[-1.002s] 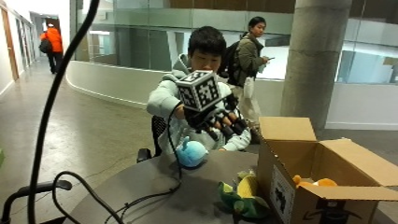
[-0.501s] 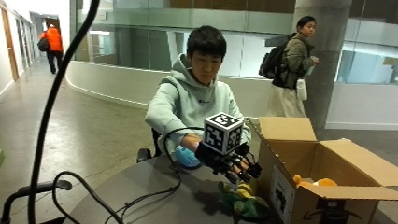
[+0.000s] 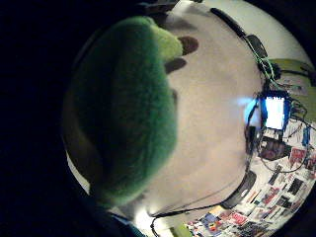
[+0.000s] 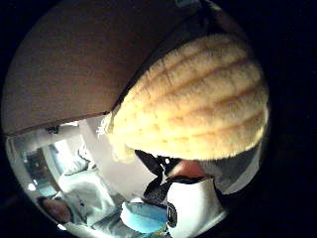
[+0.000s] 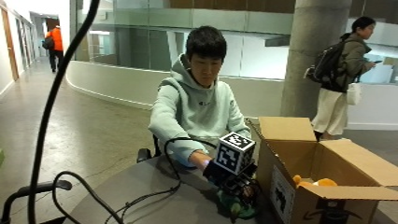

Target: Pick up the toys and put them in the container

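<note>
Lower centre of the frame: the gloved right hand point(image 5: 239, 184) has dropped from chest height onto the green and yellow plush toy point(image 5: 236, 207) on the table point(image 5: 143, 196), beside the cardboard box point(image 5: 323, 168); whether its fingers grasp cannot be told, so the pickup looks imminent

Daylight from the glass walls behind lights the hall evenly; the bench point(image 5: 143, 196) sits dimmer. Both palm views are dark-rimmed, bowed at the edges, their close toys blurred. A screen point(image 3: 274, 111) glares white.

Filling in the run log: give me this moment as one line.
hand: down on green and yellow plush toy | toy: on table beside box | grip: unclear | box: open, orange toy inside
</note>
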Motion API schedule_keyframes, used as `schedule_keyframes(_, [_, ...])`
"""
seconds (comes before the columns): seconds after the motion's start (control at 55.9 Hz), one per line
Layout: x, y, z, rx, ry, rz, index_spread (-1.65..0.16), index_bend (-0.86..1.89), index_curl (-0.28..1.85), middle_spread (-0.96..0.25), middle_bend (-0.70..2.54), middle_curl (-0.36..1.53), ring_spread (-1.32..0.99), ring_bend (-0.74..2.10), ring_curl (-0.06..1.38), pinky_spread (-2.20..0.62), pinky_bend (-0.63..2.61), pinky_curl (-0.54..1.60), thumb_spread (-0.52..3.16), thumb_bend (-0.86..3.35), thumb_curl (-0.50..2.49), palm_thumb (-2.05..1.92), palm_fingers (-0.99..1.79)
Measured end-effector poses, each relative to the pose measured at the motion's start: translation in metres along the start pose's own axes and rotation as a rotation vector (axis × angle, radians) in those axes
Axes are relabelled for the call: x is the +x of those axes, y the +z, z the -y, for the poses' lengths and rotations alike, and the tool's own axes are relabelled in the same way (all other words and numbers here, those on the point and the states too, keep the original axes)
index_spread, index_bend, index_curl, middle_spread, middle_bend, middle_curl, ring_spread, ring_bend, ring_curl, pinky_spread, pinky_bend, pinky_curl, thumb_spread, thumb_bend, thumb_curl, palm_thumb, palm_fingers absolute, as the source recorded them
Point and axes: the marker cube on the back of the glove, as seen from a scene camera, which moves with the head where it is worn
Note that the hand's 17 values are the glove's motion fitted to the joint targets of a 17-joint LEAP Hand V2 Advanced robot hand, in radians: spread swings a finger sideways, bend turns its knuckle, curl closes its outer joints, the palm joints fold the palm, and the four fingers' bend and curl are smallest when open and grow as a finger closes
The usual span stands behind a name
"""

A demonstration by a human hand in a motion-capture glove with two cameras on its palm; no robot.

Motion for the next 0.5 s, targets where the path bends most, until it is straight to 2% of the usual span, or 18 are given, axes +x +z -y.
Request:
schedule_keyframes(0.072, [-0.002,0.005,-0.002,0.079,-0.02,0.022,-0.19,0.67,0.53,-0.1,0.91,0.55,-0.19,0.5,0.21,-0.04,-0.02,0.12,1.19,0.02,0.33,0.19,0.73])
schedule_keyframes(0.161, [-0.001,0.008,-0.006,0.182,-0.032,0.063,-0.13,0.71,0.57,-0.09,0.92,0.56,-0.24,0.82,0.31,-0.12,0.18,0.13,1.27,0.08,0.35,0.31,1.03])
schedule_keyframes(0.179, [0.0,0.008,-0.007,0.205,-0.032,0.065,-0.13,0.75,0.59,-0.1,0.94,0.58,-0.24,0.88,0.34,-0.14,0.21,0.15,1.28,0.1,0.36,0.35,1.16])
schedule_keyframes(0.304, [0.006,0.003,-0.018,0.293,-0.035,0.036,-0.09,0.81,0.68,-0.12,1.01,0.64,-0.27,1.13,0.47,-0.27,0.58,0.3,1.18,0.11,0.44,0.44,1.36])
schedule_keyframes(0.34, [0.007,0.001,-0.022,0.272,-0.026,0.034,-0.08,0.84,0.7,-0.12,1.05,0.66,-0.27,1.18,0.49,-0.29,0.68,0.34,1.13,0.11,0.47,0.46,1.42])
schedule_keyframes(0.501, [0.004,-0.012,-0.049,0.131,0.035,0.055,-0.08,0.97,0.77,-0.12,1.2,0.72,-0.26,1.32,0.55,-0.35,0.91,0.46,1.0,0.08,0.56,0.49,1.31])
